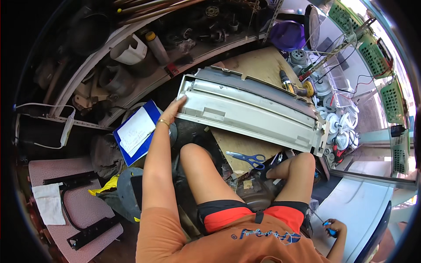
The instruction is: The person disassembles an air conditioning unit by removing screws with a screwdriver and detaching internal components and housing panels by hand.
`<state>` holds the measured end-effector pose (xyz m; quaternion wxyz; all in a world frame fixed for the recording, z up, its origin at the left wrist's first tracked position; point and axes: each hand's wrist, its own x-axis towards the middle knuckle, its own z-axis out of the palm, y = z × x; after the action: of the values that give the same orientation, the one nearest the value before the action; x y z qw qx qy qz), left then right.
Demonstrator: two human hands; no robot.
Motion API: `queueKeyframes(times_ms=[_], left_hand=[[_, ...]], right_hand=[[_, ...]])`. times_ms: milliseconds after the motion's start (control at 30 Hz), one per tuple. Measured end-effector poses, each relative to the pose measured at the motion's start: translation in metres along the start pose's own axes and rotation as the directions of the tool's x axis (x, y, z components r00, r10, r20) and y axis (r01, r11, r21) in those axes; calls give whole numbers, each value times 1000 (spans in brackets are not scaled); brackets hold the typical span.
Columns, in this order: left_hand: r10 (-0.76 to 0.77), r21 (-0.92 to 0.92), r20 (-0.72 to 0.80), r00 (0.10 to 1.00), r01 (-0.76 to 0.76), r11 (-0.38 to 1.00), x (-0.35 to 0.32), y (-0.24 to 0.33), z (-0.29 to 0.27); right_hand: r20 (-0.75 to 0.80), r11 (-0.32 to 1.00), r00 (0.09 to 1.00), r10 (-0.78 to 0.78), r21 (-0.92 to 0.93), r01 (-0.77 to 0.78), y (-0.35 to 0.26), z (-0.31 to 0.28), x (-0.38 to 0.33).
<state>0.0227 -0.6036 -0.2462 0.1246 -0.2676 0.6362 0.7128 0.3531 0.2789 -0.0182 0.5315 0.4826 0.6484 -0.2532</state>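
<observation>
A long off-white housing (250, 111), like an appliance casing, lies slanted in front of my knees. It has a grey strip along its far side and a ridged slot lengthwise. My left hand (176, 108) is closed on its left end, thumb on top; the fingers underneath are hidden. Low at the right, away from the housing, my right hand (336, 227) grips a screwdriver (330, 229) by its blue handle, the thin shaft pointing up and left. Blue-handled scissors (252, 159) lie just below the housing on a brown board (258, 65).
Past the housing lies a yellow-and-black drill (302, 90). White round parts (340, 127) crowd the right side, below green baskets (372, 57). On my left are a blue folder (147, 149) with paper, a welding mask (129, 193) and a pink board (83, 175).
</observation>
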Motion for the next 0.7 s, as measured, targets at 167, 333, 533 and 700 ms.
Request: queueKeyframes(times_ms=[167,333,533,700], left_hand=[[44,-195,49,998,-33,980,-21,4,15],[102,-30,-114,988,-106,994,-42,6,14],[212,213,-240,947,-162,964,-83,0,25],[228,24,-295,928,-231,973,-116,-30,16]], right_hand=[[-173,981,968,-184,-86,171,-21,-39,-31],[-491,735,547,-678,-450,508,-94,-40,-54],[-474,288,-135,-870,-712,641,-237,34,-31],[-415,241,-98,-905,-686,686,-346,115,-38]])
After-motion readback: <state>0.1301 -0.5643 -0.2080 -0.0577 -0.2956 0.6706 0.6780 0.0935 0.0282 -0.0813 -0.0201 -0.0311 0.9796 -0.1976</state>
